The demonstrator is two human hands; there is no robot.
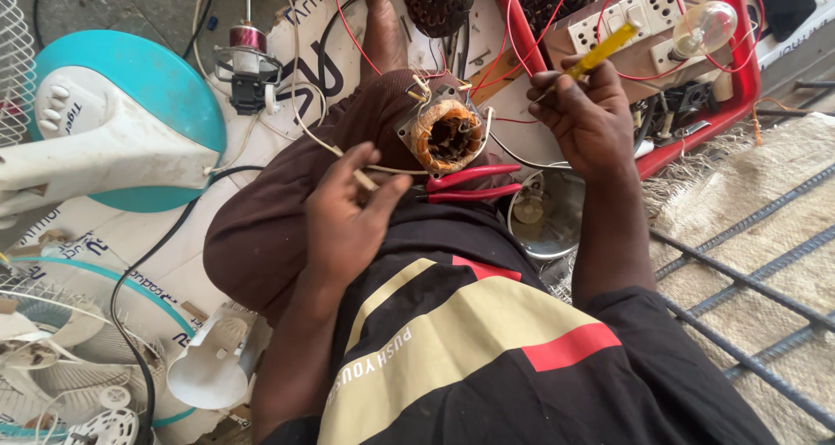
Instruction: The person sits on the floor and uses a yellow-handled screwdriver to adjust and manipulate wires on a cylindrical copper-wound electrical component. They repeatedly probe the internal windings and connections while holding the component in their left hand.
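Floor space around the seated person is crowded with fan parts: a teal and white fan base (130, 119) lies left of the motor coil, and a red tray (739, 80) holding a white switch board (639, 10) and a clear bulb (704, 27) stands to its right.

The motor coil (446, 133), a ring of copper winding in a grey metal frame, rests on the person's knee, with thin pale wires trailing from it. Its winding looks dull orange and tightly packed, and the hollow centre is dark.

The left hand (348, 214) is partly closed, thumb and fingers pinching one of those pale wires (383, 170) just below and left of the coil. The right hand (587, 114) is closed round a yellow-handled screwdriver (600, 52), held up right of the coil and apart from it.

Red-handled pliers (470, 184) lie on the lap just below the coil.

The coil sits loose on the knee, so a firm tug on the wire could tip it off or snap the thin lead. A slip of the screwdriver tip could scratch the copper winding. The red wires (522, 58) from the tray cross close above the coil and could snag.
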